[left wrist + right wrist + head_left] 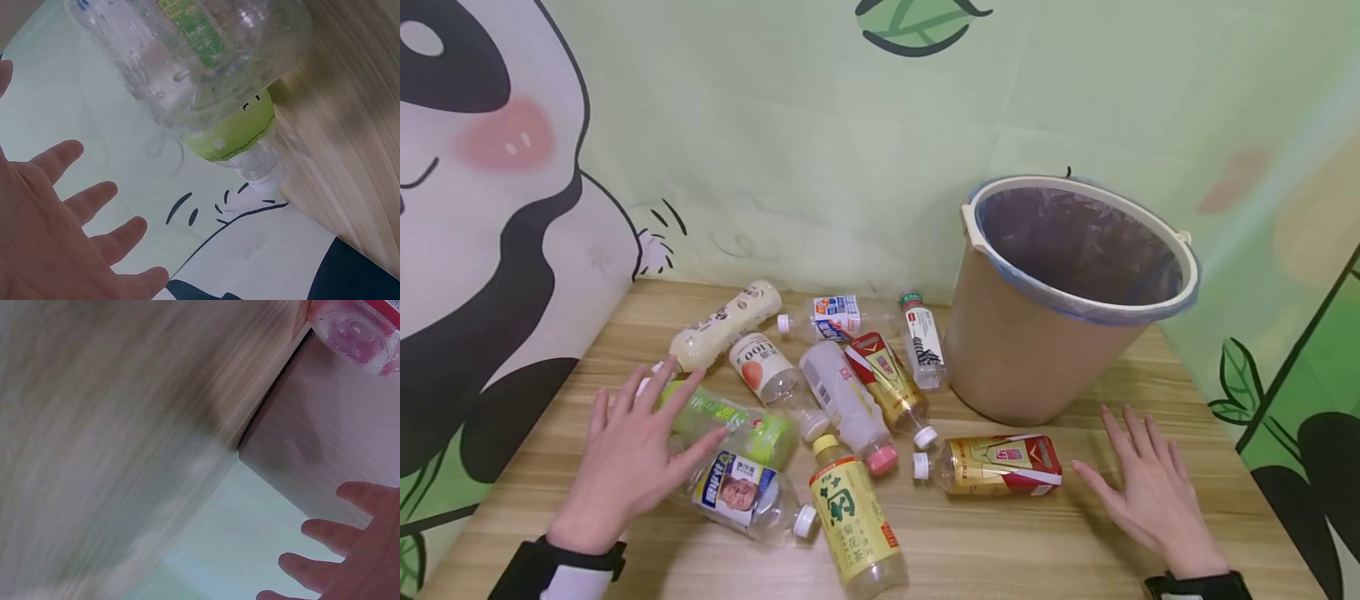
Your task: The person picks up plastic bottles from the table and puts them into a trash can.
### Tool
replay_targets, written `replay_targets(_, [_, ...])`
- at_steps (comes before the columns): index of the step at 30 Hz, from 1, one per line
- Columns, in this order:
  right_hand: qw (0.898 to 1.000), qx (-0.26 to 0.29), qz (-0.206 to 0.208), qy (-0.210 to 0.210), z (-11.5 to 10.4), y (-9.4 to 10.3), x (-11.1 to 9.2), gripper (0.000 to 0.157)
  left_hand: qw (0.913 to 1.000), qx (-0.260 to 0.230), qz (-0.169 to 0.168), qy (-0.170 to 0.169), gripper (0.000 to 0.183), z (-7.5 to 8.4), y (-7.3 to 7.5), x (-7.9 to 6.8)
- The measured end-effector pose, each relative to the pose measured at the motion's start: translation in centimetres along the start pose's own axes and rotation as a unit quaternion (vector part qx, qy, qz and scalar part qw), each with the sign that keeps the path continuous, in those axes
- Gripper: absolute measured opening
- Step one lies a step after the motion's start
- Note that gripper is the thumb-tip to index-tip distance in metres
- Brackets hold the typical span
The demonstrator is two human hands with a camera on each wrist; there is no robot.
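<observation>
Left hand [628,462] before green-labelled bottle [775,435], right hand [1157,496] near bin [1030,350], fingers [657,385] outspread, other bottles [850,404] between.

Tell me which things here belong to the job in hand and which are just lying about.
Likely part of the job:
green-labelled bottle by the left hand
red-and-gold bottle nearest the right hand
other bottles
lined bin

Probably just surroundings:
wooden table
panda-print backdrop
</observation>
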State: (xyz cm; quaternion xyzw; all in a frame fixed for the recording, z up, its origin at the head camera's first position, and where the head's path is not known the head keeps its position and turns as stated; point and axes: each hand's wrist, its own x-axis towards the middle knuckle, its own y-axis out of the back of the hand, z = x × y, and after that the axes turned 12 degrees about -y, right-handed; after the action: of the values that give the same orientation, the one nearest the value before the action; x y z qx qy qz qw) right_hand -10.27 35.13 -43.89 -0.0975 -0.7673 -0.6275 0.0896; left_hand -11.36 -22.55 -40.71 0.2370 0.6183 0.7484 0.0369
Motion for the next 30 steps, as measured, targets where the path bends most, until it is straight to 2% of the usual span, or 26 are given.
replay_targets(9, [1.000,0.000,0.000,0.012,-0.6,0.1,-0.1,0.079,0.9998,-0.010,0.000,-0.019,0.078,0.2,-0.2,-0.1])
replay_targets(16, [0.999,0.009,0.005,0.054,-2.5,0.0,0.0,0.078,0.9977,-0.016,0.001,-0.066,0.075,0.9,0.0,0.1])
replay_targets(23, [0.992,0.020,0.004,0.122,-4.9,-0.6,0.6,0.075,0.9931,-0.018,0.001,-0.116,0.072,2.7,-0.7,0.7])
replay_targets(30, [0.987,0.022,-0.016,0.160,-7.6,-1.3,1.1,0.077,0.9867,-0.007,-0.014,-0.162,0.071,5.4,-1.3,1.9])
